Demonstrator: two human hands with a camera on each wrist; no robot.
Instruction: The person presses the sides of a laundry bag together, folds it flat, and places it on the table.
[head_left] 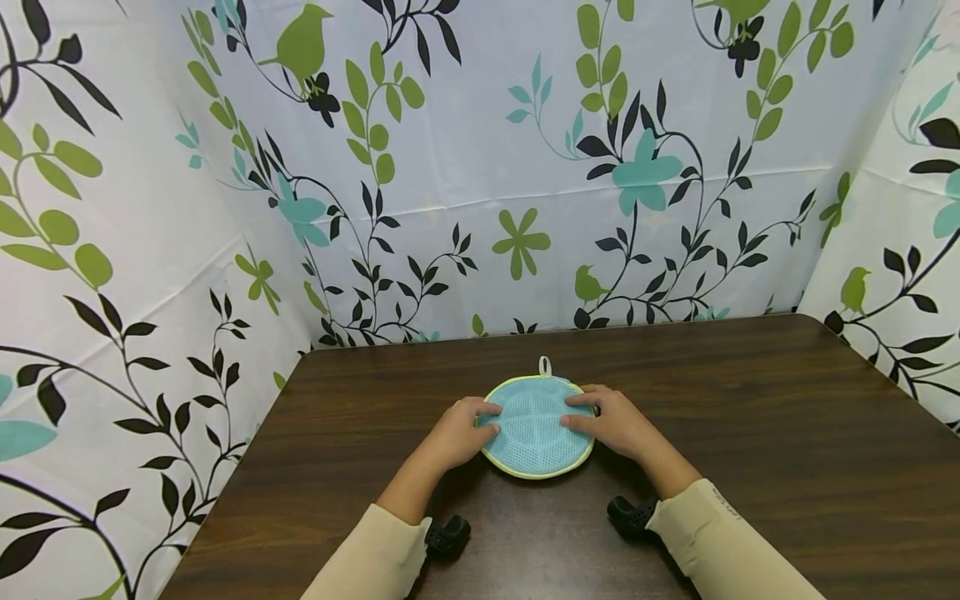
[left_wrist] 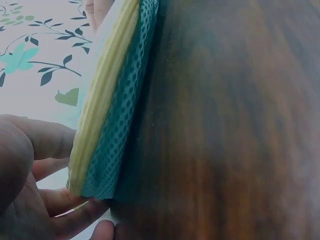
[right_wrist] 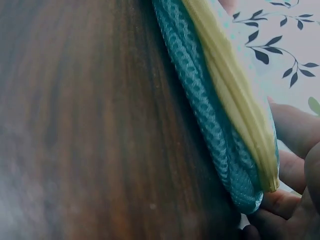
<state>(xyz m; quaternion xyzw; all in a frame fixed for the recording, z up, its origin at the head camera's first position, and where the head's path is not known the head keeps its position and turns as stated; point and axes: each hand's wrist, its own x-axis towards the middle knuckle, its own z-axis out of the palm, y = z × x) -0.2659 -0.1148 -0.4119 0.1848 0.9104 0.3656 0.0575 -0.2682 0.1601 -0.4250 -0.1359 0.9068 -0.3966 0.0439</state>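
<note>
Blue mesh pouch (head_left: 531, 429), a single round one, sits near the middle of the counter (head_left: 742, 400), edged with one band of yellow trim (head_left: 532, 476) and carrying one small white loop (head_left: 541, 365) at its far side. Two hands are on it, one at each side: the left hand (head_left: 459, 429) holds the left rim and the right hand (head_left: 611, 421) the right rim, so both are clamped on the pouch rather than hanging free. On each hand, digits lie over the top of the mesh, while the wrist views show other fingers curled beneath the lower edge (the head view hides those). Both forearms come in from the near edge and slant inward toward each other, palms facing across the pouch, wrists low over the counter. Two pale sleeves, a left sleeve (head_left: 375, 554) and a right sleeve (head_left: 727, 542), cover the forearms, and two black wrist devices, a left device (head_left: 448, 539) and a right device (head_left: 632, 517), jut out on the inner sides at the cuffs. Close up, the mesh side below the trim runs right down to a dark strip of shadow; whether its underside touches the wood all along, I cannot tell. Beyond the counter hangs white patterned cloth (head_left: 465, 167) with leaves, flowers and birds.
</note>
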